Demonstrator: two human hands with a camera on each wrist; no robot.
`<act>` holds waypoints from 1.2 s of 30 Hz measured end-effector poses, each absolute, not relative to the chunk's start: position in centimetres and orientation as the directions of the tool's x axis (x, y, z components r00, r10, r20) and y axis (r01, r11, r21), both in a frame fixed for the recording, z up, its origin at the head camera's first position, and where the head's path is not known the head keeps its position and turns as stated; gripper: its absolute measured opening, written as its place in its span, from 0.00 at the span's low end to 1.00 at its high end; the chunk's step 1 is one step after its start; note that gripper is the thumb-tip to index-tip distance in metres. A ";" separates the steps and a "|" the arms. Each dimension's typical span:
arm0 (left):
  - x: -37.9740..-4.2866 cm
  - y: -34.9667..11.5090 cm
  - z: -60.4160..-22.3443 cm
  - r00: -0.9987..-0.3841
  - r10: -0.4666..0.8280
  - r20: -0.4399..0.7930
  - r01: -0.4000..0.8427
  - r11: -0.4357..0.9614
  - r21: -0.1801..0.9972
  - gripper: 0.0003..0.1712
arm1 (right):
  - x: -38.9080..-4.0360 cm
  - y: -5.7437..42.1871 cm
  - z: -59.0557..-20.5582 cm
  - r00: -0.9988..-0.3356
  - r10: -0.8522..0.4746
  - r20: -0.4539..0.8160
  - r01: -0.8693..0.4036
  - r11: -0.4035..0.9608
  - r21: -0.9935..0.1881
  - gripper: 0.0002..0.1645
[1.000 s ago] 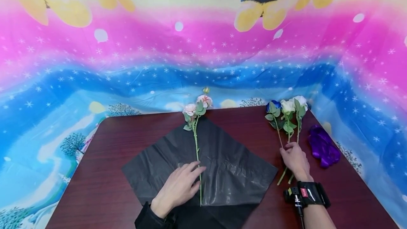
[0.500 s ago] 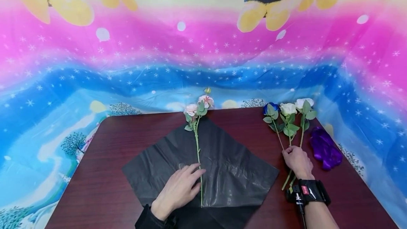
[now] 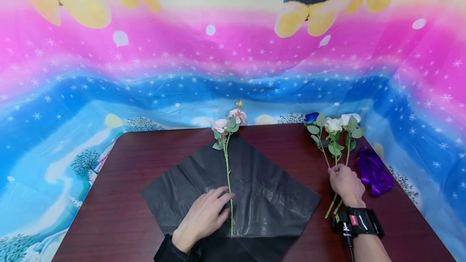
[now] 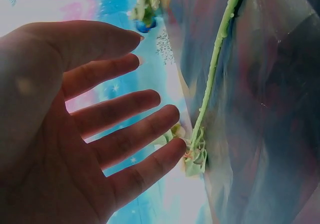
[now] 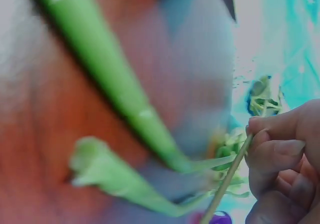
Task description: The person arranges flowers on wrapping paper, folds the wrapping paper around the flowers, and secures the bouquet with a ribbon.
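Observation:
A pink flower spray [image 3: 220, 125] with a long green stem lies on the black wrapping paper [image 3: 269, 197] in the head view. Over its lower stem hovers my left hand [image 3: 205, 215]; in the left wrist view its fingers [image 4: 135, 139] are spread, apart from the stem [image 4: 212, 79], and hold nothing. At the right, my right hand [image 3: 347, 185] pinches the thin stem [image 5: 232, 169] of a blue rose [image 3: 312, 117] between thumb and forefinger. Beside it lie two white roses, one nearer [image 3: 333, 125] and one further right [image 3: 350, 119], their stems partly hidden behind that hand.
A bunched purple ribbon [image 3: 375, 173] lies right of the roses near the table's right edge. The dark red-brown table [image 3: 120, 197] meets a printed cloth backdrop [image 3: 233, 64] behind. A camera [image 3: 342, 222] and cable are strapped to the right wrist.
My right hand has shifted slightly right with the pinched stem, and the blue rose's head has turned. The rightmost white rose has moved away from the other. My left hand has stayed put.

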State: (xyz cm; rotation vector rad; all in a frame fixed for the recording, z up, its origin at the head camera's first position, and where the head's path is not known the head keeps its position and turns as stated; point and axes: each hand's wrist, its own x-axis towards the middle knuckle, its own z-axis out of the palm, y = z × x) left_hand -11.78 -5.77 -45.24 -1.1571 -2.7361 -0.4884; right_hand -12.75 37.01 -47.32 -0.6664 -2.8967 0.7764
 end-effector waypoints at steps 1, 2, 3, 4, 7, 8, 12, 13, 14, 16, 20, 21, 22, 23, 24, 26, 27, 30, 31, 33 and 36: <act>-11.8 -5.9 -45.2 -0.700 0.673 0.240 0.715 0.655 0.246 0.18 | -12.8 36.8 -47.1 -0.906 0.422 -0.031 0.381 0.782 -0.493 0.19; -11.8 -5.9 -45.2 -0.701 0.672 0.240 0.713 0.655 0.248 0.18 | -12.9 36.7 -46.8 -0.909 0.417 -0.019 0.370 0.785 -0.497 0.19; -11.7 -6.0 -45.2 -0.702 0.671 0.238 0.712 0.655 0.252 0.18 | -13.0 36.4 -46.5 -0.911 0.412 -0.009 0.360 0.786 -0.502 0.20; -11.7 -6.1 -45.1 -0.703 0.670 0.237 0.711 0.656 0.254 0.18 | -13.1 36.2 -46.2 -0.913 0.407 -0.002 0.351 0.786 -0.509 0.21; -11.7 -6.4 -45.0 -0.704 0.666 0.246 0.710 0.658 0.251 0.18 | -13.5 35.4 -45.3 -0.918 0.395 0.027 0.321 0.784 -0.531 0.23; -11.7 -6.5 -45.0 -0.705 0.663 0.252 0.710 0.660 0.247 0.18 | -13.6 35.1 -45.0 -0.920 0.390 0.037 0.310 0.783 -0.538 0.23; -11.7 -6.9 -44.8 -0.712 0.650 0.265 0.702 0.674 0.232 0.18 | -13.9 34.1 -44.0 -0.922 0.380 0.076 0.278 0.785 -0.554 0.25; -11.7 -7.0 -44.8 -0.715 0.647 0.266 0.699 0.677 0.232 0.18 | -13.9 33.9 -43.8 -0.923 0.376 0.083 0.270 0.786 -0.557 0.25; -11.7 -7.1 -44.8 -0.718 0.644 0.265 0.695 0.679 0.235 0.18 | -14.0 33.7 -43.6 -0.925 0.370 0.085 0.263 0.784 -0.562 0.25; -11.7 -7.3 -44.6 -0.723 0.638 0.265 0.690 0.683 0.239 0.18 | -14.1 33.1 -43.2 -0.929 0.360 0.081 0.253 0.782 -0.570 0.25; -11.6 -7.6 -44.5 -0.732 0.629 0.263 0.681 0.690 0.245 0.19 | -14.4 32.2 -42.9 -0.943 0.325 0.074 0.223 0.779 -0.587 0.25; -11.6 -7.7 -44.5 -0.733 0.626 0.264 0.679 0.693 0.242 0.19 | -14.5 32.0 -42.9 -0.946 0.313 0.079 0.209 0.781 -0.589 0.25; -11.5 -7.8 -44.5 -0.734 0.625 0.265 0.678 0.695 0.239 0.19 | -14.5 31.8 -42.9 -0.950 0.300 0.085 0.194 0.782 -0.592 0.25; -11.5 -7.9 -44.5 -0.737 0.623 0.264 0.675 0.699 0.236 0.19 | -14.6 31.6 -43.0 -0.954 0.287 0.091 0.179 0.782 -0.597 0.24; -11.5 -8.0 -44.5 -0.738 0.620 0.265 0.673 0.702 0.233 0.19 | -14.6 31.3 -43.1 -0.956 0.275 0.099 0.164 0.784 -0.598 0.23; -11.5 -8.2 -44.5 -0.742 0.614 0.267 0.668 0.709 0.227 0.19 | -14.8 30.9 -43.3 -0.963 0.247 0.106 0.133 0.783 -0.608 0.22; -11.5 -8.3 -44.5 -0.744 0.612 0.268 0.666 0.711 0.225 0.19 | -14.9 30.6 -43.4 -0.966 0.236 0.103 0.125 0.780 -0.613 0.22; -11.5 -8.7 -44.5 -0.747 0.606 0.272 0.662 0.715 0.226 0.19 | -15.1 29.7 -43.6 -0.973 0.213 0.091 0.112 0.775 -0.622 0.21; -11.5 -8.9 -44.5 -0.748 0.604 0.274 0.661 0.716 0.226 0.19 | -15.2 29.4 -43.7 -0.974 0.208 0.086 0.110 0.772 -0.626 0.21; -11.4 -9.1 -44.6 -0.750 0.602 0.274 0.659 0.717 0.227 0.20 | -15.5 28.8 -43.7 -0.976 0.202 0.079 0.109 0.772 -0.626 0.19; -11.4 -9.4 -44.6 -0.754 0.600 0.266 0.654 0.721 0.228 0.19 | -16.0 27.7 -43.8 -0.980 0.183 0.083 0.089 0.766 -0.636 0.17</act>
